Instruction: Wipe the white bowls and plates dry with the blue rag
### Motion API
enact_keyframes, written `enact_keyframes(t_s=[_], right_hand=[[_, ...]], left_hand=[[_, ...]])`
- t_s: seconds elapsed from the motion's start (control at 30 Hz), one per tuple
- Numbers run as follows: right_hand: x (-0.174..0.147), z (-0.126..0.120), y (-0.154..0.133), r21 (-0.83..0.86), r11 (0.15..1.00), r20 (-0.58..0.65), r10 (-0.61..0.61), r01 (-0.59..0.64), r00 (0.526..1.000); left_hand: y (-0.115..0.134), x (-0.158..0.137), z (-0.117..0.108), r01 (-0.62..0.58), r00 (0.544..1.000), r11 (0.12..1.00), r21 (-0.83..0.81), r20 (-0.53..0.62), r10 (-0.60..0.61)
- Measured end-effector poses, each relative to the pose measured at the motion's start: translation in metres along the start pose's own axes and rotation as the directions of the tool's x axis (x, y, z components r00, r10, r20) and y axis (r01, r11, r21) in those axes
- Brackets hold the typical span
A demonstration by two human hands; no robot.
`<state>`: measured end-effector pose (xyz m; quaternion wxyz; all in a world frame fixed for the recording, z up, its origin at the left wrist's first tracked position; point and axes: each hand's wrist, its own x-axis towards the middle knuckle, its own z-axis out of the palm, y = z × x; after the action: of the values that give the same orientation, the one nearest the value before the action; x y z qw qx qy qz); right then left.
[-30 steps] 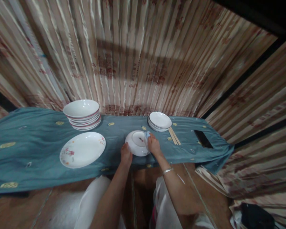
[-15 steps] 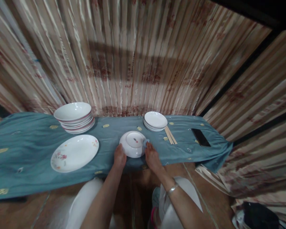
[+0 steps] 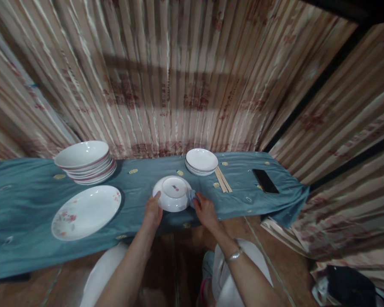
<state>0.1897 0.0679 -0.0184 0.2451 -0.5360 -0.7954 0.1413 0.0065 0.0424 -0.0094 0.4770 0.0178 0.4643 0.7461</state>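
Bowl (image 3: 172, 192) upturned, left hand (image 3: 152, 209), right hand (image 3: 206, 209) at edges, platter (image 3: 88, 213) apart

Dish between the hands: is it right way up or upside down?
Upside down: the dish shows its foot ring and printed base mark on top.

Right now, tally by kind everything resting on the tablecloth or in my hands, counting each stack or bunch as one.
Dish stacks: 2 (left stack, right stack)
Floral platter: 1
Upturned dish: 1
Pale blue cloth: 1
Bunch of sticks: 1
Black phone: 1
Total: 7
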Motion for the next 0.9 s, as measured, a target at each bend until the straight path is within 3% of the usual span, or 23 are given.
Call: enact_keyframes(t_s=[0.23,0.43,0.63,0.77,0.9], right_hand=[[0.007,-0.006,0.000,0.032,0.999,-0.027,0.027,-0.026,0.999],[0.011,-0.005,0.000,0.111,0.993,-0.041,0.051,-0.046,0.998],[0.014,-0.003,-0.005,0.212,0.976,-0.058,0.061,-0.047,0.996],[0.016,-0.004,-0.008,0.315,0.949,-0.136,0.069,-0.023,0.988],[0.022,-0.010,-0.018,0.417,0.905,-0.282,0.036,0.088,0.959]], left_hand=[[0.006,-0.008,0.006,-0.056,0.995,0.998,0.030,0.085,0.053],[0.008,-0.016,0.017,-0.158,0.969,0.987,0.016,0.197,0.152],[0.013,-0.026,0.023,-0.252,0.945,0.965,0.068,0.234,0.230],[0.016,-0.027,0.020,-0.353,0.915,0.917,0.185,0.273,0.297],[0.018,-0.029,0.019,-0.434,0.884,0.843,0.318,0.331,0.330]])
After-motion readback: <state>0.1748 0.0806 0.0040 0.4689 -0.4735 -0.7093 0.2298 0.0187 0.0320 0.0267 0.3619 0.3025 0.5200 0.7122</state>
